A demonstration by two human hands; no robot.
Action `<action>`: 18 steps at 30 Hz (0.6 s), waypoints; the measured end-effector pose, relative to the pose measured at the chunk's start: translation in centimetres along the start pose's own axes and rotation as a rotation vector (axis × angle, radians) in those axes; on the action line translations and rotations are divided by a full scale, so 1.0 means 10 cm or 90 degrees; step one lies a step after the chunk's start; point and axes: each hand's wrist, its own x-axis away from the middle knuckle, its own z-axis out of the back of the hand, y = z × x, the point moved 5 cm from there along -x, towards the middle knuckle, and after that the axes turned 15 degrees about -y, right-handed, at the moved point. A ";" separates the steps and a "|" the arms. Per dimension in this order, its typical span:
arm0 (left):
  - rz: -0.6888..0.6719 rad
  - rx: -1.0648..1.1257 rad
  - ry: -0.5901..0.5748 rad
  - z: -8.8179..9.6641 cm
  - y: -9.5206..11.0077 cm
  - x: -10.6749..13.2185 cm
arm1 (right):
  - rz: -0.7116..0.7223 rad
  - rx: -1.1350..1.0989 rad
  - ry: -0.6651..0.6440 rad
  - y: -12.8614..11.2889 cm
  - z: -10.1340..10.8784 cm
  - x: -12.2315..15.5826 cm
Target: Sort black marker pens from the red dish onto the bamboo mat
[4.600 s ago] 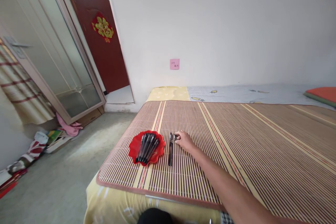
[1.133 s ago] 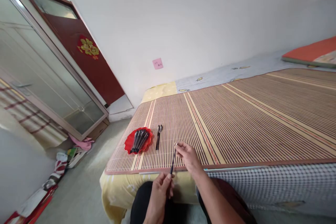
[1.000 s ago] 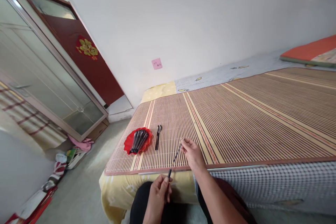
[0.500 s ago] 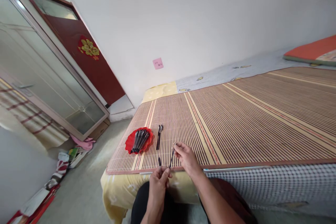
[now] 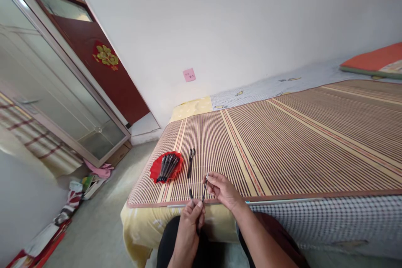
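Note:
My left hand point(image 5: 190, 221) is closed round a dark pen barrel point(image 5: 191, 195) at the near edge of the striped bamboo mat point(image 5: 282, 142). My right hand point(image 5: 221, 189) pinches the upper end of a thin refill point(image 5: 204, 187), whose lower end meets my left hand's fingers. A red dish point(image 5: 157, 171) with several black pens point(image 5: 168, 166) sits on the mat to the left. Beside it lies a single black pen point(image 5: 190, 162) with a small cap-like piece at its far end.
The mat covers a bed with a yellow sheet point(image 5: 141, 226) and a checked side point(image 5: 314, 222). An orange cushion point(image 5: 373, 60) lies far right. A glass-door cabinet point(image 5: 47, 83), a dark red door point(image 5: 103, 71) and clutter on the floor point(image 5: 72, 197) are to the left.
Earlier my right hand was alone on the mat by the single pen. Over the last second both hands hold pen parts, and the refill has swung upright closer to my left hand.

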 end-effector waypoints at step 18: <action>-0.103 -0.663 0.196 0.20 0.58 -0.74 | 0.091 0.191 0.288 0.01 0.38 0.00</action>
